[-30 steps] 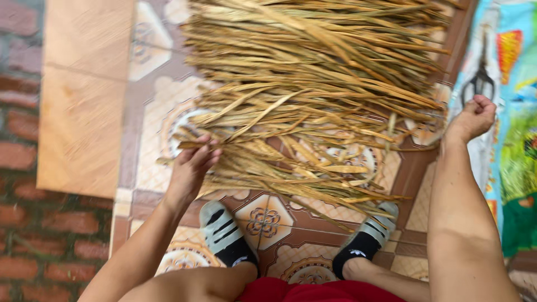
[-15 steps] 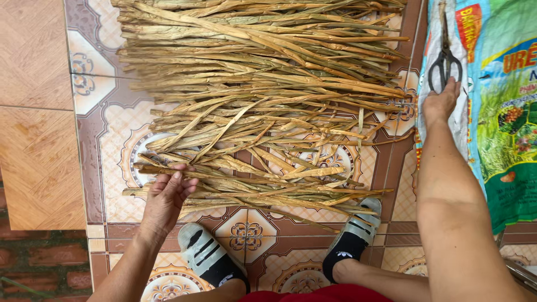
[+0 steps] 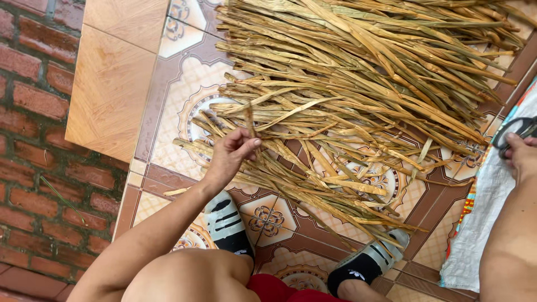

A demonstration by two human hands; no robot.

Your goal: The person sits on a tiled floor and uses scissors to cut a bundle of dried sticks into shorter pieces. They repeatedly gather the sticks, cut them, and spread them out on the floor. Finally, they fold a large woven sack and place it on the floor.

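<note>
A big heap of dried tan plant strips (image 3: 363, 84) lies spread over the patterned floor tiles (image 3: 173, 128). My left hand (image 3: 230, 154) pinches the end of one dried strip (image 3: 249, 120) at the heap's near left edge, lifting it slightly. My right hand (image 3: 520, 156) is at the right frame edge, resting on black-handled scissors (image 3: 517, 130) that lie on a printed plastic sack (image 3: 481, 223). Whether the fingers grip the scissors is unclear.
My two feet in black and grey sandals (image 3: 226, 223) (image 3: 366, 263) sit just before the heap. A plain tan tiled step (image 3: 112, 78) and a red brick surface (image 3: 33, 162) lie to the left.
The view has swung. My left hand went from flat on the strips to pinching one strip's end. My right hand stays at the scissors.
</note>
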